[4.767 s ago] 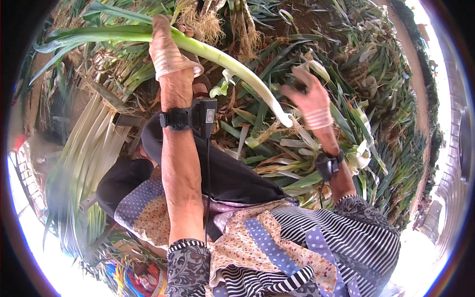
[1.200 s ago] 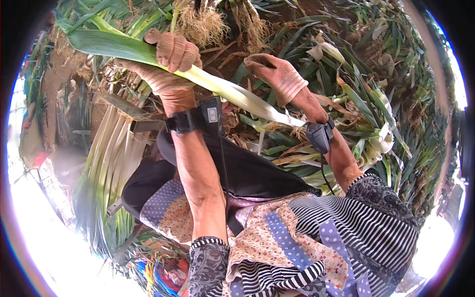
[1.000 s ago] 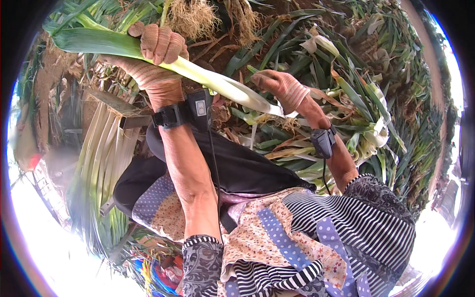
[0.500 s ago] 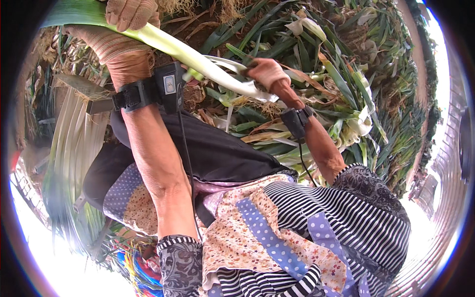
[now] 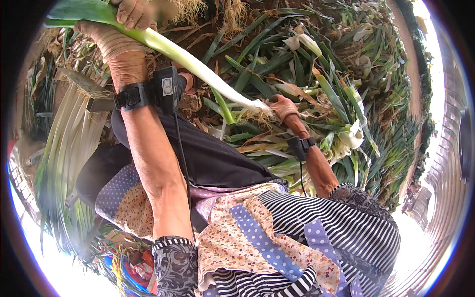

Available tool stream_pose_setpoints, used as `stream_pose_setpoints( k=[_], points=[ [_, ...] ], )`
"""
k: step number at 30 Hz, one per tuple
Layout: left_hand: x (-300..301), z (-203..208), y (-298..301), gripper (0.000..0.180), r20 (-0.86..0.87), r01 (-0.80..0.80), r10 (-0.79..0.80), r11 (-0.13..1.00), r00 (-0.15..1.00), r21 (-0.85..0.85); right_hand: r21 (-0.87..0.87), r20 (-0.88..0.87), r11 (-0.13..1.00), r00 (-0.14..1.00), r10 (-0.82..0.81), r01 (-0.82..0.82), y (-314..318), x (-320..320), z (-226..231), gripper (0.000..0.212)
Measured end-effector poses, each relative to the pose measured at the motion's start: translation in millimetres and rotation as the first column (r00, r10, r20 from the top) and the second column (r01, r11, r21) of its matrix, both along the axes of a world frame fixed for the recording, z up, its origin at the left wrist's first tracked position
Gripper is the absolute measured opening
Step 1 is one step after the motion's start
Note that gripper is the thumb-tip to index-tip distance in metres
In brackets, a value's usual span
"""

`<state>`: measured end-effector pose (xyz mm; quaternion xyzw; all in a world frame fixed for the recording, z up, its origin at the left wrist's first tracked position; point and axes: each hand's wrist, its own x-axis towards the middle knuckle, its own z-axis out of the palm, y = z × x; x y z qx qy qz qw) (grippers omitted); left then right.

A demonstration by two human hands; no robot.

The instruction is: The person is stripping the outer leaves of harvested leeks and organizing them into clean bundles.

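Observation:
A long leek (image 5: 198, 67) slants across the upper part of the view, green leaves at upper left, white root end lower right. My left hand (image 5: 116, 42), in a soiled work glove, is wrapped round it near the start of the leaves. Beside the rootlets at its lower end is my right hand (image 5: 284, 108), gloved too, with the fingers bent inward. What those fingers hold, if anything, is hidden. Under the right hand lies a heap of stripped leek leaves (image 5: 316, 94).
Several pale leeks (image 5: 74, 133) lie in a bundle left of my knee, by a metal bar (image 5: 99, 105). More leeks with hanging roots (image 5: 232, 17) sit at the top. Cables run from the black wrist devices (image 5: 168, 89) along both arms. Colourful bags (image 5: 138, 270) are at lower left.
My right hand has moved slightly down and right, off the leek's side to beyond its root end. The pale strip that hung along the stem is gone from it. The left hand keeps its grip.

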<state>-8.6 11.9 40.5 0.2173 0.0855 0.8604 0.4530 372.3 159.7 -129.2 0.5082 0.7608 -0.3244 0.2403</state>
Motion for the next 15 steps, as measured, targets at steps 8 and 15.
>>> stream_pose_setpoints(
  k=[8, 15],
  points=[
    [-9.7, -10.7, 3.2, 0.098, 0.125, -0.053, 0.065, 0.994, 0.990, -0.101, 0.472, -0.609, 0.772, 0.476, 0.635, -0.425, -18.3, -41.6, 83.5, 0.042],
    [-29.0, -18.9, -3.7, 0.096, 0.143, -0.308, 0.357, 0.909, 0.923, -0.281, 0.302, -0.585, 0.821, 0.586, 0.561, -0.485, -50.5, -42.9, 95.3, 0.032]
  ],
)
